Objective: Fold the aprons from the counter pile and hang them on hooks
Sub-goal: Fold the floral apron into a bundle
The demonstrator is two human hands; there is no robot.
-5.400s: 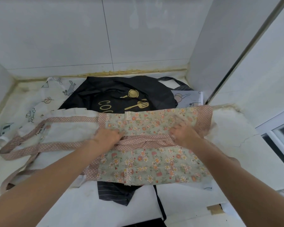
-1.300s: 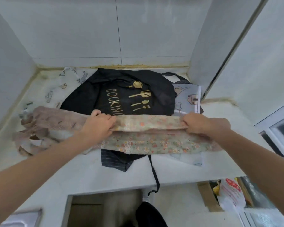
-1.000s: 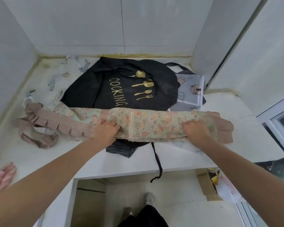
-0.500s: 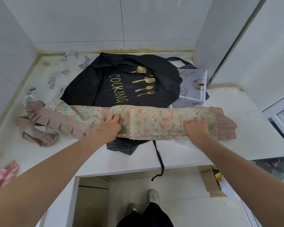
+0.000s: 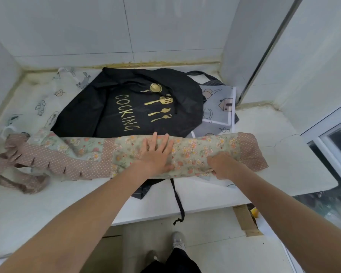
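Note:
A floral apron (image 5: pixel 195 152) with pink dotted trim lies folded into a long narrow band across the white counter (image 5: pixel 283 164). My left hand (image 5: pixel 156 154) presses flat on its middle with fingers spread. My right hand (image 5: pixel 221 165) holds the band's near edge further right, its fingers curled against the cloth. Behind the band lies a black apron (image 5: pixel 126 107) printed COOKING in gold. A white apron (image 5: pixel 47 101) with small drawings lies at the back left, and a grey printed apron (image 5: pixel 219 107) at the back right.
Pink dotted straps (image 5: pixel 22 180) trail off the band's left end. A black strap (image 5: pixel 178 201) hangs over the counter's front edge. Tiled walls close the back and left, a wall corner stands at the right, and a window (image 5: pixel 335 146) is at far right. My feet show on the floor below.
My left hand has slid right along the folded band and now lies flat with fingers spread. The right hand has stayed at the band's near edge.

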